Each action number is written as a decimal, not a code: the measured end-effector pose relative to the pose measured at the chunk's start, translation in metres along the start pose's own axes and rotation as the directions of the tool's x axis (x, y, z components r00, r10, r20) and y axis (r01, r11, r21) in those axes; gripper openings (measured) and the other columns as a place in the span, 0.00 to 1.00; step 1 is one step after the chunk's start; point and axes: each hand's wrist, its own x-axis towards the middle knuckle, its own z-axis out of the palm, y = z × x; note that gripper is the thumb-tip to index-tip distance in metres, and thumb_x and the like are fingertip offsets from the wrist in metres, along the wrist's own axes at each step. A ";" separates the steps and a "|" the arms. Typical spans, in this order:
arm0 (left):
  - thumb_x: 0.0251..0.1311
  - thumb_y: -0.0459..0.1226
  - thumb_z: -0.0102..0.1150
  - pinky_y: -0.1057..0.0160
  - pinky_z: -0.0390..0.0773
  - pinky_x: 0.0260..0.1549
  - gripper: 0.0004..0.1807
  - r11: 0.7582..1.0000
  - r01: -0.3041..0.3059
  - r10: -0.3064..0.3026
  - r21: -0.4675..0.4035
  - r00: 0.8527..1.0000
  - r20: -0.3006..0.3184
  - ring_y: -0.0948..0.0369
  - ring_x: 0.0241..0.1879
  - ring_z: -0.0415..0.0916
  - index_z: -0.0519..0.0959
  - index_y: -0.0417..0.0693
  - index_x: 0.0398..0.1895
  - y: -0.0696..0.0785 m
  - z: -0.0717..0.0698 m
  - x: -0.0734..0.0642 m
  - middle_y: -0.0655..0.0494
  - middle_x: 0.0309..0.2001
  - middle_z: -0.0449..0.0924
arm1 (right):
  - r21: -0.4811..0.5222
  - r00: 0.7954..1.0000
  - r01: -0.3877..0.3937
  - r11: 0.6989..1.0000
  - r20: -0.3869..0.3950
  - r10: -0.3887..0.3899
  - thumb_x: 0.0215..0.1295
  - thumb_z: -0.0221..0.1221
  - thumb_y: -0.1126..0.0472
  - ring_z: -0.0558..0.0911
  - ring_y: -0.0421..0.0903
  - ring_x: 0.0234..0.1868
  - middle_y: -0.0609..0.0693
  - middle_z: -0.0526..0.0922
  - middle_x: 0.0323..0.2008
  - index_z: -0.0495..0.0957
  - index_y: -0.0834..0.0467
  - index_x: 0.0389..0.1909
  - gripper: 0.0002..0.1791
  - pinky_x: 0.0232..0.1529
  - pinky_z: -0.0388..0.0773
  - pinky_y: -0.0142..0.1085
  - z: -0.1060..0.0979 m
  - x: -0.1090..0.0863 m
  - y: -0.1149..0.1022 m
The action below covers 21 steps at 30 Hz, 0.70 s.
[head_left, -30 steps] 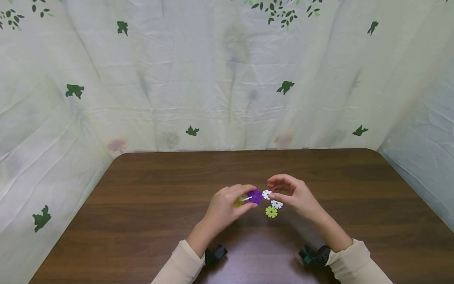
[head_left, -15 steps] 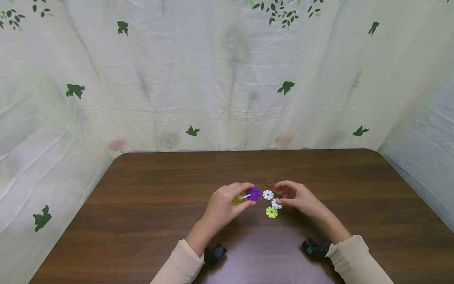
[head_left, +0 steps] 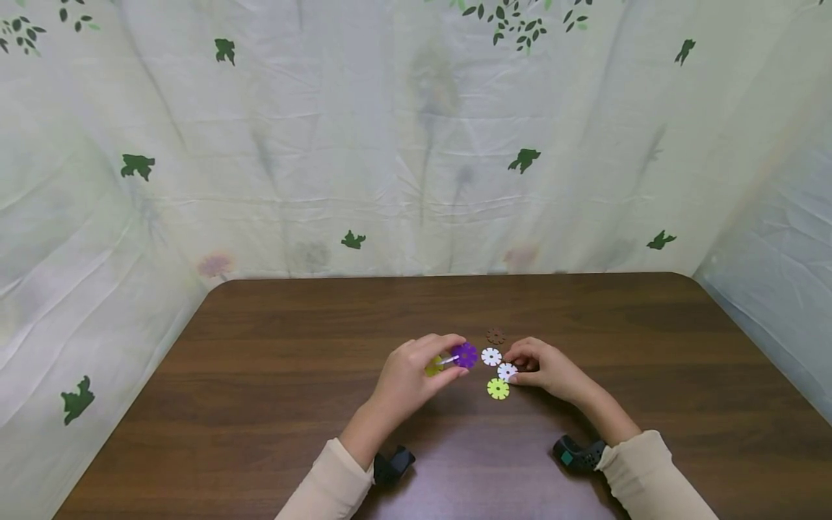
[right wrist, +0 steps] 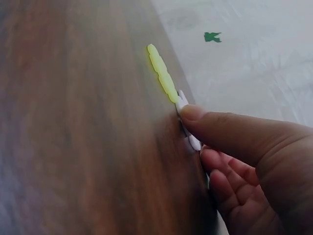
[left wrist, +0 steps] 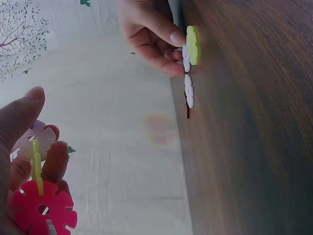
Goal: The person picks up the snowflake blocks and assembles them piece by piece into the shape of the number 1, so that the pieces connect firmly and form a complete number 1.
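Note:
My left hand point(head_left: 416, 372) grips a joined cluster of notched interlocking discs above the table. In the head view its purple disc point(head_left: 465, 355) shows between thumb and fingers. The left wrist view shows a pink disc point(left wrist: 45, 208), a yellow disc point(left wrist: 36, 164) edge-on and a whitish disc point(left wrist: 34, 142) in the cluster. At the tabletop, my right hand point(head_left: 546, 370) pinches a white disc point(head_left: 506, 372) by its edges with thumb and fingers. A yellow-green disc point(head_left: 497, 388) lies just in front of it, another white disc point(head_left: 491, 357) just behind.
A brown disc point(head_left: 495, 336), close in colour to the wooden table point(head_left: 292, 347), lies farthest back in the group. Behind the table hangs a pale curtain point(head_left: 390, 144) with green prints. A black wrist device point(head_left: 578, 455) sits at the right cuff, another point(head_left: 393, 464) at the left.
My right hand has shifted right and down onto the nearer white disc, uncovering the brown disc and the other white disc. The left hand with its cluster has moved slightly left.

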 end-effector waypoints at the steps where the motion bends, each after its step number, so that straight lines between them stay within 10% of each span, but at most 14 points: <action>1: 0.41 0.40 0.70 0.69 0.70 0.27 0.19 1.000 0.000 0.000 0.000 1.000 0.001 0.67 0.31 0.75 0.80 0.48 0.41 0.000 0.000 0.000 0.60 0.34 0.80 | -0.012 1.000 0.001 1.000 0.000 -0.001 0.50 0.66 0.61 0.72 0.45 0.36 0.51 0.72 0.41 0.78 0.58 0.39 0.14 0.35 0.72 0.33 0.000 0.000 0.000; 21: 0.41 0.41 0.70 0.68 0.71 0.28 0.19 1.000 0.006 -0.006 -0.002 1.000 0.006 0.66 0.29 0.74 0.80 0.49 0.41 0.000 0.001 0.000 0.60 0.33 0.80 | 0.121 0.991 -0.027 0.992 -0.124 0.042 0.57 0.60 0.66 0.78 0.46 0.31 0.51 0.77 0.30 0.76 0.60 0.37 0.07 0.30 0.76 0.36 -0.013 0.002 -0.024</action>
